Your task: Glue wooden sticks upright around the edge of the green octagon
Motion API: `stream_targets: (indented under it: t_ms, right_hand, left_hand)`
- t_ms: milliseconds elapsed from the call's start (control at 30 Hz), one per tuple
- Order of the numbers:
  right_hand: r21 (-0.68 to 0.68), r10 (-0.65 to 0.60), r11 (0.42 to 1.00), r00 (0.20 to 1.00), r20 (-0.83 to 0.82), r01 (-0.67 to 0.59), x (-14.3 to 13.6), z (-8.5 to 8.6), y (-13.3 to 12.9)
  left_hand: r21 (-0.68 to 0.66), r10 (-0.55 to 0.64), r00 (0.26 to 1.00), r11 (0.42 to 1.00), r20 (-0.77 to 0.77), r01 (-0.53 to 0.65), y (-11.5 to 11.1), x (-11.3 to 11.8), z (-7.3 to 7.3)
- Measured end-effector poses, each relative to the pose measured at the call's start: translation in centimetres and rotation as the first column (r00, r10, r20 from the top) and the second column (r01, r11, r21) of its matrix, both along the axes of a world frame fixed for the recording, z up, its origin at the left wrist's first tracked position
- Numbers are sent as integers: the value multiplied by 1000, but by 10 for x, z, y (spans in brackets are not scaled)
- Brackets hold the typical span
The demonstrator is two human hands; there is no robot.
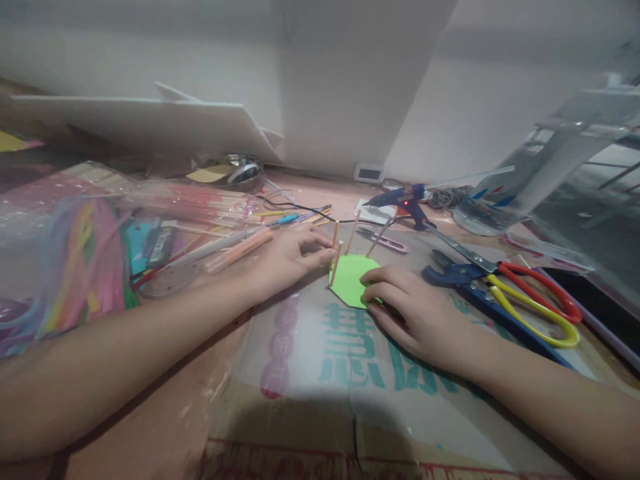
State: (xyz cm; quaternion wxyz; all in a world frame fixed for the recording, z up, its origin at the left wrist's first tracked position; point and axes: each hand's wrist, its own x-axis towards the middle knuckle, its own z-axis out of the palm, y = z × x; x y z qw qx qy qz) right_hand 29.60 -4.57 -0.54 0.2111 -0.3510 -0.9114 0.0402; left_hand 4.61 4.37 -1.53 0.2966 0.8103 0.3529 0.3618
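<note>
A bright green octagonal board (354,279) lies flat on the plastic-covered work surface, with several thin wooden sticks (351,233) standing up around its edge. My left hand (300,250) is at the board's left side. Its thumb and fingers close around a wooden stick (336,232) there, though the exact contact is partly hidden. From the right, my right hand (410,303) grips the board's edge with bent fingers; the thumb is mostly under the hand. Behind the board lies a pink craft knife (384,240).
A blue glue gun (400,198) with a lit red light rests behind. Scissors (530,293) with red and yellow handles and blue cutters (460,273) lie right. A clear container (520,173) stands beyond. Colourful strips (83,267) and bagged sticks (200,203) crowd the left.
</note>
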Motion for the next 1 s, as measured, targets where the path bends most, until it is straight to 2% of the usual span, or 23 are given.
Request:
stream_targets:
  t_ms: [167, 267, 333, 433, 533, 667, 1000]
  right_hand:
    - [3, -5, 1000, 1000, 5, 5, -1, 1, 0]
    - [-4, -6, 1000, 1000, 5, 6, -1, 1, 0]
    - [-12, -5, 1000, 1000, 3, 5, 0, 1, 0]
    - [-11, -2, 1000, 1000, 0, 2, 0, 1, -1]
    - [-7, -1, 1000, 1000, 6, 1, 0, 2, -1]
    - [-15, -9, 1000, 1000, 14, 9, -1, 4, -1]
    - [-17, -5, 1000, 1000, 7, 5, -1, 3, -1]
  left_hand:
    - [28, 0, 1000, 1000, -23, 1, -1, 0, 0]
    - [46, 87, 995, 995, 39, -89, -6, -1, 3]
    - [122, 134, 990, 983, 43, -138, -12, -4, 7]
    - [250, 25, 999, 968, -30, -16, -22, -9, 11]
    - [292, -69, 993, 952, -100, 95, -26, -9, 12]
    - [294, -96, 982, 945, -163, 141, -24, -5, 11]
    - [283, -104, 974, 946, -199, 159, -20, -6, 9]
